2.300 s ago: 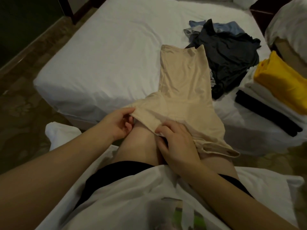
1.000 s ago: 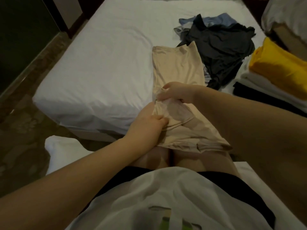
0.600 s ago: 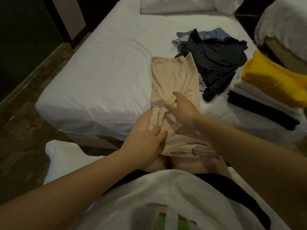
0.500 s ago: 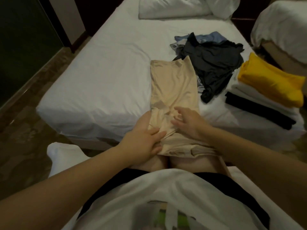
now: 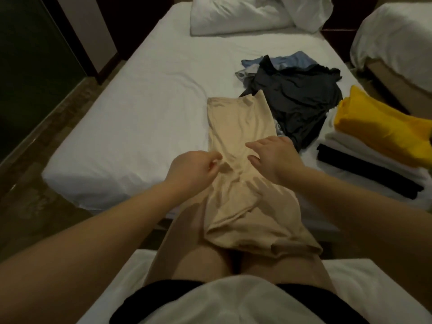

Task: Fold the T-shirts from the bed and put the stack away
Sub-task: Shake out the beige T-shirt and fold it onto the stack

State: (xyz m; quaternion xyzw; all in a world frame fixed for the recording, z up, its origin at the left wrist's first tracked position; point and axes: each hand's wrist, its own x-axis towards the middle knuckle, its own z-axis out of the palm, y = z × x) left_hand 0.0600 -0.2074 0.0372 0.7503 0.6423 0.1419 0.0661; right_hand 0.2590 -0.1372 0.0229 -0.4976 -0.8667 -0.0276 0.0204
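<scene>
A beige T-shirt [image 5: 236, 129], folded into a long strip, runs from the white bed [image 5: 145, 113] down over my knees. My left hand [image 5: 191, 171] pinches a fold at the strip's left edge near the bed's front edge. On the shirt's right side my right hand [image 5: 273, 157] rests with its fingers spread and bent; whether it grips the cloth is unclear. A heap of unfolded shirts, dark grey [image 5: 294, 99] over blue [image 5: 287, 61], lies just right of the beige one. A folded stack, yellow shirt [image 5: 378, 129] on white and black ones [image 5: 364, 174], sits at the bed's right.
Two white pillows [image 5: 238, 15] lie at the bed's head. A second bed [image 5: 395, 36] stands at the far right across a narrow gap. Dark patterned floor [image 5: 28, 183] and a dark wall panel are on the left. I sit on white bedding [image 5: 350, 288].
Both hands slid up the beige shirt from my knees toward the bed's edge. The right hand came off the fold and spread its fingers. The camera tilted up, showing the pillows.
</scene>
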